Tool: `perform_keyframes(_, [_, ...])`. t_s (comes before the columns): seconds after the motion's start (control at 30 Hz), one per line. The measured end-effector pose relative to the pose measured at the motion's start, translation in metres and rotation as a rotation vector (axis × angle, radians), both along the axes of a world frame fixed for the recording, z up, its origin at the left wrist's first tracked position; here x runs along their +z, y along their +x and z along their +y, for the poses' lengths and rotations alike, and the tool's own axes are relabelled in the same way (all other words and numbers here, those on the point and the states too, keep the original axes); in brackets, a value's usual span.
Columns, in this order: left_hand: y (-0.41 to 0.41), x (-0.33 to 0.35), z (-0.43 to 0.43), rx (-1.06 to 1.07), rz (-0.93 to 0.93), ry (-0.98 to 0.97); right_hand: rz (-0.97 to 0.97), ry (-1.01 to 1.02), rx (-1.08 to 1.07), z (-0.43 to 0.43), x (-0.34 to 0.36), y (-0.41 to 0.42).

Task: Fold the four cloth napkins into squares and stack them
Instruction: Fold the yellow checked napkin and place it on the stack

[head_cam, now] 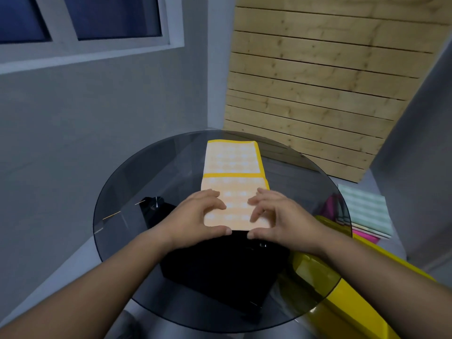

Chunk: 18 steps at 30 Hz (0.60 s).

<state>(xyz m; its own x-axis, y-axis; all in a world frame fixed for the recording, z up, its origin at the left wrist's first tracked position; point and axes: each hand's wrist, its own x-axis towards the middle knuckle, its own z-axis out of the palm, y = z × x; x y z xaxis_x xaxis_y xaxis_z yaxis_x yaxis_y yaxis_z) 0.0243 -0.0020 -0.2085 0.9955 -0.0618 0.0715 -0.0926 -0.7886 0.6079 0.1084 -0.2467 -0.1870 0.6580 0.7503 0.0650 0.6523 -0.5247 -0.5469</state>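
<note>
- Round glass table (137, 241) close below, dark and see-through, with a black box (220, 272) showing beneath its near part.
- At near right, past the table's edge, a yellow object (362, 309), kind unclear.
- On the middle of the table, left hand (195, 216) and right hand (281, 216) side by side, level, equally near to the work.
- Both pinching the near end of the napkin (234, 206): curled fingertips on top of the cloth, thumbs against its near edge, thumb tips almost meeting at the centre.
- Napkin orange-yellow, flat on the glass, narrow, long axis running straight away from the hands, near to far, with a yellow band across halfway. Cannot tell whether one long strip or one folded piece overlapping another.
- Likely next: near edge lifted and carried directly away to the far end. Free length wholly on the far side of the grip, so no sideways turn called for, only both hands together to keep the corners matched.
- Further right, off the table, a pile of cloths (367, 211), striped pale green on top, pink beneath, probably more napkins; well apart from both hands, nearer the right one.
- Farthest off, wooden slats (318, 81), grey wall (97, 106), window (110, 15) at far left.
</note>
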Motion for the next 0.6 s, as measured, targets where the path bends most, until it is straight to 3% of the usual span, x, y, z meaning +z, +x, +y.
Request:
perform_keyframes(0.2, [0.002,0.003,0.001,0.018,0.030,-0.035,0.102,0.082,-0.049,0.002,-0.006,-0.001])
perform_keyframes(0.47, [0.001,0.004,0.001,0.028,0.041,-0.037,-0.195,-0.030,0.048,0.003,-0.011,-0.010])
perform_keyframes(0.6, [-0.003,0.022,-0.001,0.005,0.086,-0.139,-0.038,0.103,-0.029,0.001,-0.006,-0.013])
